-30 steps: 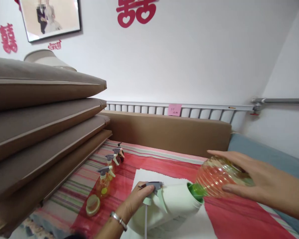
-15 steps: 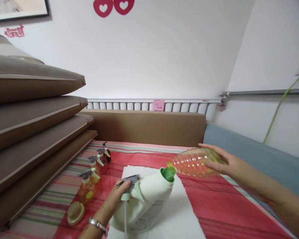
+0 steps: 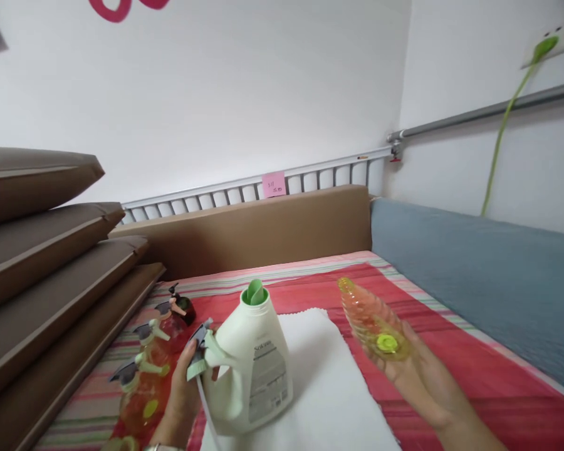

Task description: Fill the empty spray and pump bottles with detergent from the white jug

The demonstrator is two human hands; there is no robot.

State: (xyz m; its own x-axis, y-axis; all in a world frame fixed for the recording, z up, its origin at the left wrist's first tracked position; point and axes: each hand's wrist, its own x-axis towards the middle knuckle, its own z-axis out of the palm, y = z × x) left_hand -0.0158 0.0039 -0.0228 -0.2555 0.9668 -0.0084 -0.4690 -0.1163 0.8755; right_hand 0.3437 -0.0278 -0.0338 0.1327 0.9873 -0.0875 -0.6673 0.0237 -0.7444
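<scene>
My left hand grips the handle side of a pale green detergent jug and pinches a grey spray trigger head with its tube against it. The jug stands upright on a white cloth, its green spout open. My right hand cradles a clear ribbed orange bottle without a cap, tilted with its neck pointing up and away from the jug, a little to the jug's right.
Several small spray bottles stand in a row left of the jug on a red striped bedspread. Stacked brown cushions fill the left. A brown padded board and a blue one line the walls.
The jug went from lying tilted to standing upright. My right hand pulled the orange bottle's neck away from the spout and turned it upward. The view swung right and down.
</scene>
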